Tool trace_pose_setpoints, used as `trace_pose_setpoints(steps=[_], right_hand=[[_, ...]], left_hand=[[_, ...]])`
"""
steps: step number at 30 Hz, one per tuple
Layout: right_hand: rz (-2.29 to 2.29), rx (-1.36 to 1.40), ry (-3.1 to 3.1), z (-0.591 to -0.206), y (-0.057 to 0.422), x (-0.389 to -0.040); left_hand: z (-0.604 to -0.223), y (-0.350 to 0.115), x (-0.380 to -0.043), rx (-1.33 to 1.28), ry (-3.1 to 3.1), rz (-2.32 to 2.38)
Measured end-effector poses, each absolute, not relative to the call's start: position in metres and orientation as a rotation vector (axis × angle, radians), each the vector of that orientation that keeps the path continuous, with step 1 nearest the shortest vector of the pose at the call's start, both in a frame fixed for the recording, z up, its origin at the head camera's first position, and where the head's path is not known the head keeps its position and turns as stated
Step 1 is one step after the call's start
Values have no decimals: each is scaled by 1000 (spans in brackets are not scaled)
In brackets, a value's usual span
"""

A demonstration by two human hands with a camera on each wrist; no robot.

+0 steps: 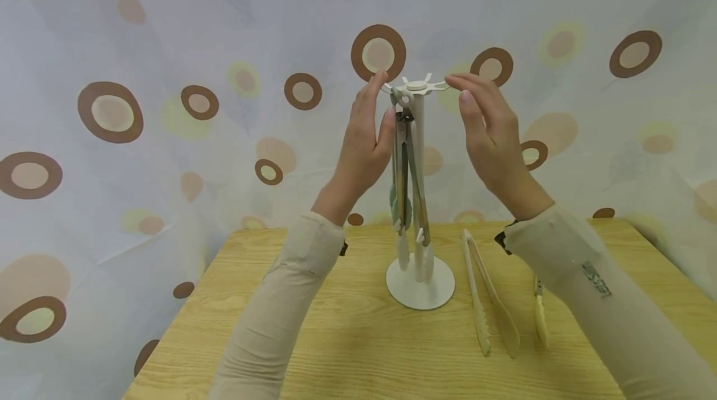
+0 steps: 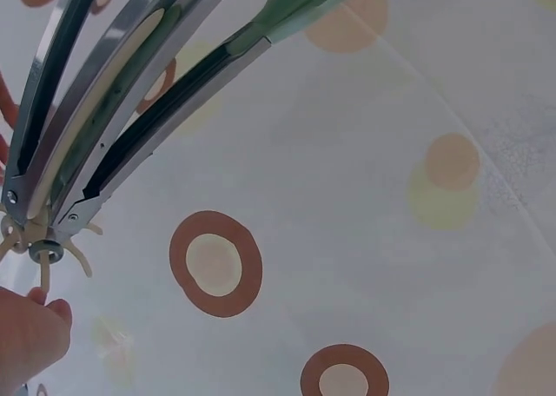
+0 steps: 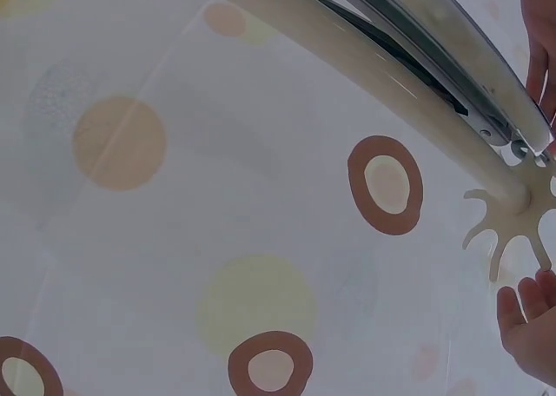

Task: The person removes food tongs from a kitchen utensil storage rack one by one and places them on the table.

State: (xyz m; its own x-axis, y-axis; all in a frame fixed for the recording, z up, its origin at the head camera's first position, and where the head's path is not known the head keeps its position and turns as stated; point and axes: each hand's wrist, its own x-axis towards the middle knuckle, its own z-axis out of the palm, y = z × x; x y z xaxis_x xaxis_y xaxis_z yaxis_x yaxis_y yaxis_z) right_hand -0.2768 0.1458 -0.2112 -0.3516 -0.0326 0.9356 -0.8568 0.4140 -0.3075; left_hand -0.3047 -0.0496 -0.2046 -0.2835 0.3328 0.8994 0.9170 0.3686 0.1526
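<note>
A white utensil stand with a round base and a ring of hooks on top stands upright on the table. Several tongs hang from its left side, some with green ends and dark handles. My left hand is at the hooks' left side, its fingers nearly straight and the fingertips by a hook end. On the other side, my right hand has extended fingers, with fingertips at the tip of a right hook. Neither hand has a utensil in it.
Right of the base lie beige tongs, spread in a V. Beyond them is a smaller utensil with a pale yellow end, partly hidden by my right sleeve. A patterned curtain hangs behind the wooden table.
</note>
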Motion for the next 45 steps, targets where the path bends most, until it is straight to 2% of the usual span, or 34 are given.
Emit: trace_pose_setpoints(steps=[24,45], right_hand=[[1033,789,-1871,-190,143,-291],[993,777,-2010,-181,143,-296]], left_hand=[[-240,-52,-299,-1088,-1751,-954],[-248,-57,-309,-1034,-1880,-1038]])
